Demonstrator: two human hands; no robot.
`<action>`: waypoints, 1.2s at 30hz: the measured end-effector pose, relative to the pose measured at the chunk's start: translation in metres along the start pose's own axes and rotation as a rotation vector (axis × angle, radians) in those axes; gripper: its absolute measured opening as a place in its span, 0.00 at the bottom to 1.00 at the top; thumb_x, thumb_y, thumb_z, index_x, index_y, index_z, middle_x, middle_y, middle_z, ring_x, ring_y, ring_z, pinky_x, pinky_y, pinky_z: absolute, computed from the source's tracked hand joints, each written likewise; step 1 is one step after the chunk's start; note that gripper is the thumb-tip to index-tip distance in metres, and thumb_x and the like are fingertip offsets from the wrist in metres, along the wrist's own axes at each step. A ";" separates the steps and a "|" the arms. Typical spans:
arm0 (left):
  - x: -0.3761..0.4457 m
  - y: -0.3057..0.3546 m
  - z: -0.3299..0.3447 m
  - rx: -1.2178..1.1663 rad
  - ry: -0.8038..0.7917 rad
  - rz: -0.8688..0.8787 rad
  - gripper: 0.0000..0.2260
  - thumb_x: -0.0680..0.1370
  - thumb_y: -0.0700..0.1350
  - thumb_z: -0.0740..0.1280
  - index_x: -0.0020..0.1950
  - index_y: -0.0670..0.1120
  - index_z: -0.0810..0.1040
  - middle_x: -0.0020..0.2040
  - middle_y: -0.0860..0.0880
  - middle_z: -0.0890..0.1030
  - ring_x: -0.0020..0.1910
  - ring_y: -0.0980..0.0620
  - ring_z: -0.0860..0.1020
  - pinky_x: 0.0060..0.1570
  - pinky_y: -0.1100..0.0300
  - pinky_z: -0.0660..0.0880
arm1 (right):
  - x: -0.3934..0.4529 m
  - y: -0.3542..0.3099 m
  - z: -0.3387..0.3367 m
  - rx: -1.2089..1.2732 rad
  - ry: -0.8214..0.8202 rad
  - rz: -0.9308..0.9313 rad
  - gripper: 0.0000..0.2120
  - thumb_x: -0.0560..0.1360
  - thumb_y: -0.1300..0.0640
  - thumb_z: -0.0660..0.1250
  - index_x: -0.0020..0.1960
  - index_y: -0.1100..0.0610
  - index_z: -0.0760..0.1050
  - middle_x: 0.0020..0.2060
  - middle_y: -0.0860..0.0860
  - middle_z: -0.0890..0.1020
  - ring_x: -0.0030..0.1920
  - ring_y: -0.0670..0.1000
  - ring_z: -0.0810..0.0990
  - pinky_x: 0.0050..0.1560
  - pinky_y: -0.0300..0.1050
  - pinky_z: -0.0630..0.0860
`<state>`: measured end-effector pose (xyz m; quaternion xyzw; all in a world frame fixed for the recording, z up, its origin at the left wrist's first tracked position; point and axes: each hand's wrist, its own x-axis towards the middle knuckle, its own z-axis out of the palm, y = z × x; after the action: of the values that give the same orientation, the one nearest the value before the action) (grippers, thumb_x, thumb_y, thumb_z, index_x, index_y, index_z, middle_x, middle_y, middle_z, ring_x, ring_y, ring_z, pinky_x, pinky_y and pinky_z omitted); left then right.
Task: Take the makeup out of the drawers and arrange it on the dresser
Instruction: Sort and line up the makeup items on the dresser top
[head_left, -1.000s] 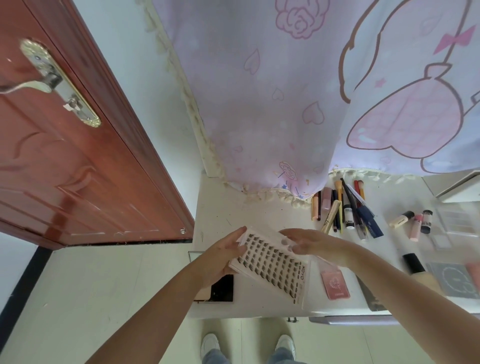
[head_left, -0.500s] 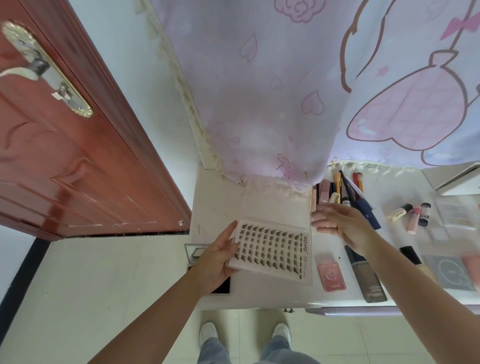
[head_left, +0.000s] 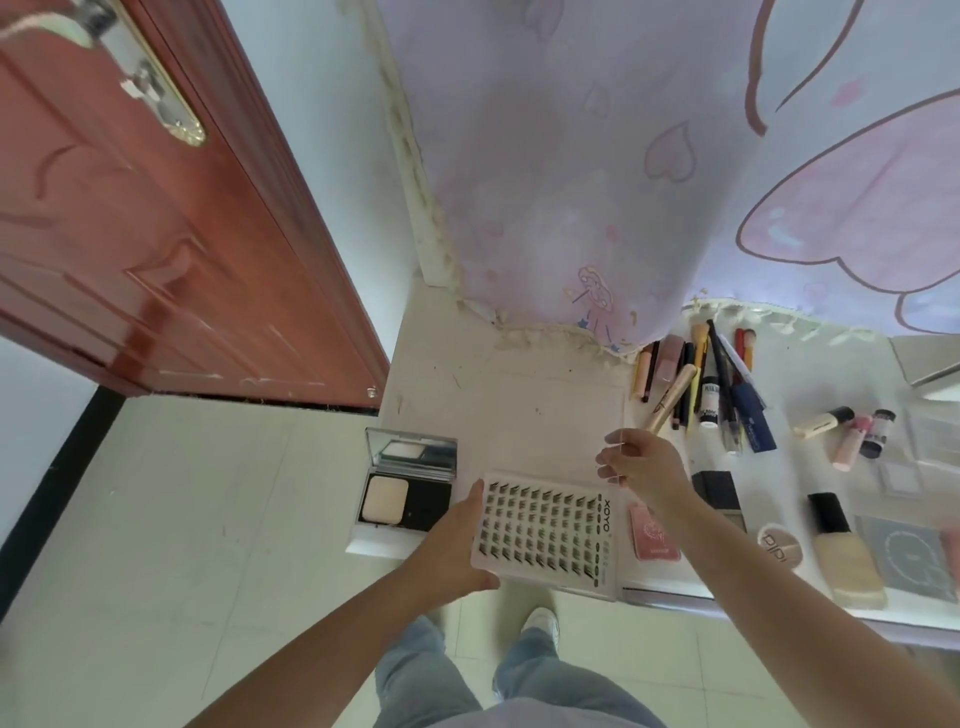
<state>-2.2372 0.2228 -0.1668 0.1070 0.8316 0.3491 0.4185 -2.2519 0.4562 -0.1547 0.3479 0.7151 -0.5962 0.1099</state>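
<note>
A white false-lash tray (head_left: 545, 532) with rows of black lash clusters is held by its left edge in my left hand (head_left: 452, 540), above the front edge of the white dresser (head_left: 431, 343). Its clear lid (head_left: 550, 426) stands swung open behind the tray, and my right hand (head_left: 636, 465) pinches the lid's right corner. An open powder compact (head_left: 408, 486) with a mirror lies left of the tray. Pencils, brushes and tubes (head_left: 701, 395) lie in a row further right.
A foundation bottle (head_left: 844, 553), a pink card (head_left: 654, 532), small bottles (head_left: 852, 434) and flat palettes (head_left: 914, 556) fill the dresser's right side. A pink curtain (head_left: 623, 182) hangs behind. A red-brown door (head_left: 145, 249) stands open at left. My legs and shoes show below.
The lash box went from closed in both hands to open. My right hand swung the clear lid up and back and now holds its corner; the tray has come nearer to me.
</note>
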 end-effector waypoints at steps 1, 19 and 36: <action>0.001 -0.002 0.005 0.055 0.042 -0.003 0.49 0.69 0.41 0.74 0.76 0.49 0.41 0.69 0.48 0.65 0.67 0.53 0.68 0.67 0.54 0.69 | 0.001 0.001 0.003 0.003 0.001 -0.007 0.07 0.74 0.72 0.60 0.46 0.62 0.71 0.32 0.53 0.77 0.28 0.48 0.77 0.33 0.37 0.73; -0.004 0.013 0.021 0.589 0.222 -0.172 0.22 0.79 0.47 0.62 0.71 0.44 0.61 0.66 0.47 0.70 0.64 0.50 0.71 0.64 0.60 0.69 | 0.024 0.013 0.021 -0.337 0.051 -0.030 0.11 0.76 0.65 0.60 0.57 0.63 0.74 0.45 0.54 0.74 0.45 0.53 0.73 0.50 0.47 0.72; -0.012 0.017 0.013 0.614 0.278 -0.085 0.19 0.79 0.50 0.60 0.68 0.46 0.64 0.64 0.49 0.71 0.61 0.53 0.71 0.60 0.63 0.71 | -0.011 0.010 -0.017 -0.763 0.058 -0.258 0.17 0.76 0.59 0.62 0.64 0.60 0.70 0.57 0.57 0.75 0.56 0.54 0.74 0.56 0.44 0.70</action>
<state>-2.2213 0.2356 -0.1532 0.1447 0.9507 0.0760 0.2635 -2.2334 0.4688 -0.1514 0.2065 0.9256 -0.2868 0.1352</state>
